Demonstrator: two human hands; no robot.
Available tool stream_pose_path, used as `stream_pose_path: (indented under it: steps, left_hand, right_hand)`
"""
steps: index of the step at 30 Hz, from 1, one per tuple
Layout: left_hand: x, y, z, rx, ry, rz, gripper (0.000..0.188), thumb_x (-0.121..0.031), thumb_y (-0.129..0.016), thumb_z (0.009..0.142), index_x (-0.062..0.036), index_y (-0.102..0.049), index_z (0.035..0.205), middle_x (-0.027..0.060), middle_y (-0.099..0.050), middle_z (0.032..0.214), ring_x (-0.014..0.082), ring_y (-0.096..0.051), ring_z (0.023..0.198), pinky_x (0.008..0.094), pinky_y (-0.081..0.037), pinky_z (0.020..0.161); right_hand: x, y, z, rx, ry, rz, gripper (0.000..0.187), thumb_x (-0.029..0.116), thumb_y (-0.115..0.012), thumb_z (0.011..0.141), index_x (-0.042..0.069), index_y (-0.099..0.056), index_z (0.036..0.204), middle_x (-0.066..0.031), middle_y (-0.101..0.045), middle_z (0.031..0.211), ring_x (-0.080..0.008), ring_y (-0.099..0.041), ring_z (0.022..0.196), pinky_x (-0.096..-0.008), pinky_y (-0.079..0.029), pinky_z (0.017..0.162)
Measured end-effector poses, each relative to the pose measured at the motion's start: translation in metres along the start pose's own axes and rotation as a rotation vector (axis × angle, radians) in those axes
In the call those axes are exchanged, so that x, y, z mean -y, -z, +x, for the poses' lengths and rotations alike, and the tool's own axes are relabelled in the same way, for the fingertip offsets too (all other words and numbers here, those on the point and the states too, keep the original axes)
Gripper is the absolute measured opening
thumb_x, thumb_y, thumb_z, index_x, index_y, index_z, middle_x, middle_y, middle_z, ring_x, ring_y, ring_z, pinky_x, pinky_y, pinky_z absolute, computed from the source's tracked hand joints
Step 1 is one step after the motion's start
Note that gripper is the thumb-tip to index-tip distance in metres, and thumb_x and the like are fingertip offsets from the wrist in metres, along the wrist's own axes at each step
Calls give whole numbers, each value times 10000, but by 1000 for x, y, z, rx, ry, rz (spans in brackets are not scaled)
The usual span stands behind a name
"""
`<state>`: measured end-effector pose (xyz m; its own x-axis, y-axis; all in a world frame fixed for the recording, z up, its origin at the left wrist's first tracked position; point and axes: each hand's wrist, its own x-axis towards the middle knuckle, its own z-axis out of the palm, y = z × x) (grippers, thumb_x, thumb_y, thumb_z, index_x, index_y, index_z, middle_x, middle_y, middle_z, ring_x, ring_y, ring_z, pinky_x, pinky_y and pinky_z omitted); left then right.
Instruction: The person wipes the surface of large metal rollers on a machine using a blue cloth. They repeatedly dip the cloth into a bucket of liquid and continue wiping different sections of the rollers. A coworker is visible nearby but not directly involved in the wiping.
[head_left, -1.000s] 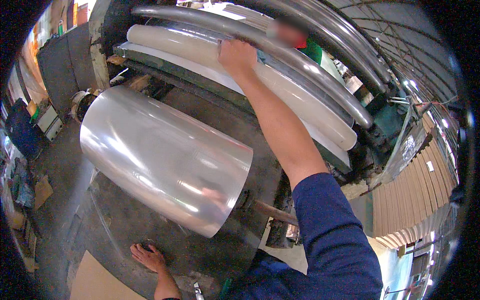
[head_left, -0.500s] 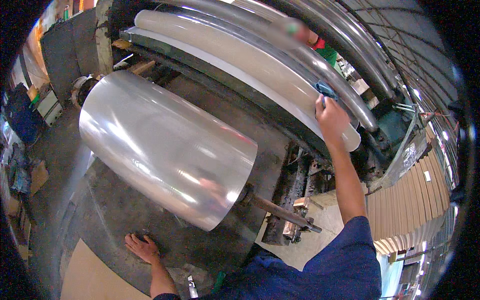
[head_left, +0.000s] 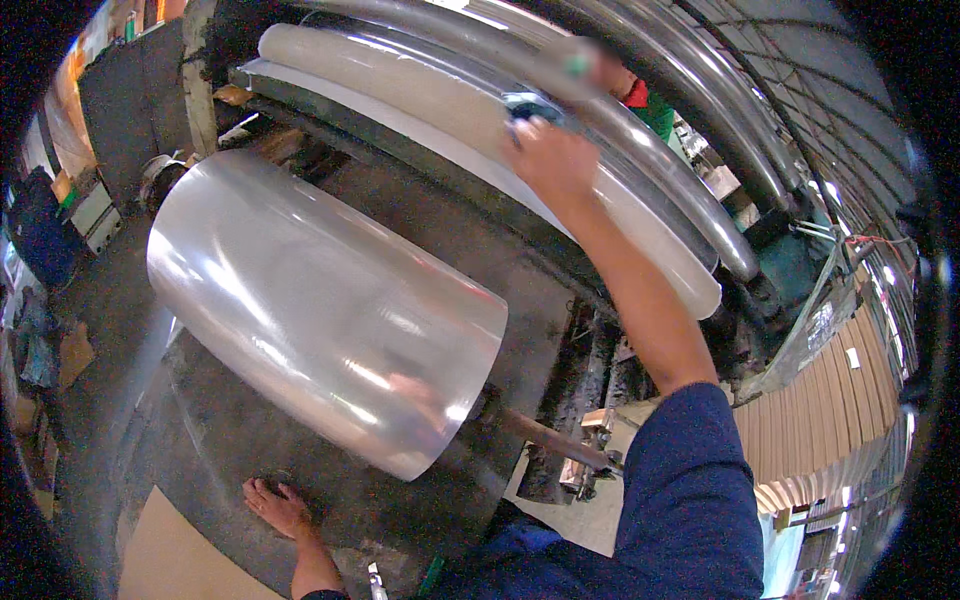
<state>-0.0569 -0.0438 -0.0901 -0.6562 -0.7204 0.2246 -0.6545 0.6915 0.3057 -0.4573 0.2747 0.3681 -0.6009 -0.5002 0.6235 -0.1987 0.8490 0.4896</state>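
Observation:
My right hand (head_left: 555,158) is closed round a crumpled blue cloth (head_left: 528,103), blurred by motion. It reaches over the long pale roller (head_left: 390,84), with the cloth at the roller's far side beside a shiny metal roller (head_left: 690,170). My left hand (head_left: 278,508) lies flat on the dark, worn surface (head_left: 235,445), its fingers stretched out and nothing in them. Between my two arms rests a big roll of shiny clear film (head_left: 320,310), set aslant on a metal shaft (head_left: 545,436).
A brown cardboard sheet (head_left: 185,560) lies at lower left. Near my body are a small silver tool (head_left: 376,582) and a green object (head_left: 432,575). Stacked cardboard (head_left: 825,410) stands at right. Beyond the rollers is another person, with a green sleeve (head_left: 655,118).
My right hand has slid left and farther away along the pale roller, carrying the blue cloth. My left hand stays on the dark surface. The view has shifted slightly.

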Motion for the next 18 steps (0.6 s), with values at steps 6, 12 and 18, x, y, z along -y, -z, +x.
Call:
stream_pose_path:
  steps: [6, 12, 18]
  left_hand:
    - [10, -2, -3, -32, -82, 5, 458, -155, -588, 831, 8, -431, 1228, 171, -370, 1387, 349, -325, 1322, 493, -214, 1130]
    - [9, -7, -2, 9, -35, 57, 471, -198, -574, 843, 12, -421, 1237, 172, -363, 1396, 330, -304, 1340, 478, -199, 1141]
    - [2, -4, -2, 4, -32, 44, 464, -197, -559, 845, 21, -422, 1232, 180, -345, 1405, 324, -287, 1349, 466, -187, 1151]
  right_hand:
    - [-100, 41, -124, -182, -49, -85, 231, 302, -637, 833, 125, -625, 685, -41, -591, 636, -233, -588, 516, -353, -460, 455]
    - [-127, 71, -165, -70, -268, -250, 344, 366, -516, 900, 112, -612, 689, -89, -640, 680, -283, -617, 552, -404, -497, 502]
    - [-86, 36, -86, 38, -395, -174, 404, 407, -467, 926, 88, -661, 771, -134, -664, 742, -333, -648, 666, -451, -517, 613]
